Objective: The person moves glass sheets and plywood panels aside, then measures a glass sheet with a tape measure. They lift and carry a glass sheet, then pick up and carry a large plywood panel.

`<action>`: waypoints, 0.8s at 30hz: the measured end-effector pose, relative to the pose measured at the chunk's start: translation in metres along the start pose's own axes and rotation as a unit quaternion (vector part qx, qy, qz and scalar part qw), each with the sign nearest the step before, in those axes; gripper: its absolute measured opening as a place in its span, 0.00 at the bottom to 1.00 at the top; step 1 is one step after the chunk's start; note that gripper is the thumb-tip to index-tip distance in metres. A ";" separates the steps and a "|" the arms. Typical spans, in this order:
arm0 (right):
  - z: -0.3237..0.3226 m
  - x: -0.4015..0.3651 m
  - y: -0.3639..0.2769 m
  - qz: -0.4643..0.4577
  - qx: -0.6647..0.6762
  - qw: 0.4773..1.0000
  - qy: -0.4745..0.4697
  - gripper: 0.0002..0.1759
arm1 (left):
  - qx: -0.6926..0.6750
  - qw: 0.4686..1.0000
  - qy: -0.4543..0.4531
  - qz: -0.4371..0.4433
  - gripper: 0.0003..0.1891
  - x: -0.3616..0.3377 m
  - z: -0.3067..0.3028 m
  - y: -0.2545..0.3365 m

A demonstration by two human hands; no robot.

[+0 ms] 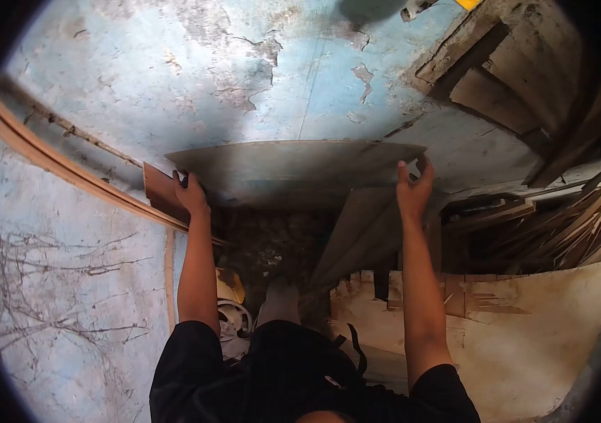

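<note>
A long, thin wooden board spans the space in front of me, close to the peeling blue wall. My left hand grips its left end, with the fingers curled at the edge. At the opposite end, my right hand holds the board near its right corner, thumb on one side and fingers on the other. A small brown wooden piece stands just left of my left hand. Below the right part of the board leans a grey panel.
Broken wood strips are piled at the right. A large plywood sheet with a ragged edge lies lower right. Beside my legs are a white wheel-like object and a yellow item. Wooden trim runs along the left wall.
</note>
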State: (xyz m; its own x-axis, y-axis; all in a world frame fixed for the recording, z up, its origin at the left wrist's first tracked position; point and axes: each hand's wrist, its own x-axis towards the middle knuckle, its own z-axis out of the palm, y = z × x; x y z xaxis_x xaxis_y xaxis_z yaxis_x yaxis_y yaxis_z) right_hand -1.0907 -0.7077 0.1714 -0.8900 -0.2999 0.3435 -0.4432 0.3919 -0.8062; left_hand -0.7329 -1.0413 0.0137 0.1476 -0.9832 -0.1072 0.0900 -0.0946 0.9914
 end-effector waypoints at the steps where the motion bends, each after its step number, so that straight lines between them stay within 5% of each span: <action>1: 0.004 -0.001 0.007 -0.012 0.034 0.999 0.005 0.35 | 0.001 0.999 -0.038 0.012 0.39 0.002 -0.001 0.000; 5: 0.010 0.010 0.035 -0.019 0.054 0.998 0.007 0.37 | 0.018 0.995 -0.043 0.091 0.32 0.005 0.001 -0.017; 11: 0.009 0.011 0.022 -0.015 0.081 0.997 0.003 0.39 | -0.082 0.992 -0.042 0.085 0.16 0.015 -0.008 -0.015; 14: 0.011 0.019 0.034 0.015 0.059 0.998 0.008 0.43 | -0.028 0.994 -0.094 0.044 0.23 0.059 -0.040 -0.055; 18: 0.015 0.019 0.031 -0.008 0.031 0.999 0.027 0.48 | 0.050 0.990 -0.070 0.113 0.22 0.048 -0.030 -0.027; 24: 0.005 0.026 0.032 0.004 0.027 1.000 0.015 0.50 | 0.069 0.985 -0.155 0.028 0.21 0.048 -0.033 -0.008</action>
State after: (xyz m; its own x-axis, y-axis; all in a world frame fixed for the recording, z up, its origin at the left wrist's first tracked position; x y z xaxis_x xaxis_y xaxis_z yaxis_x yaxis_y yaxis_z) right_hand -1.1277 -0.7071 0.1519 -0.8965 -0.2713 0.3504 -0.4307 0.3469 -0.8332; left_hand -0.6938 -1.0826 -0.0015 -0.1616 -0.9858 -0.0449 -0.0477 -0.0377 0.9982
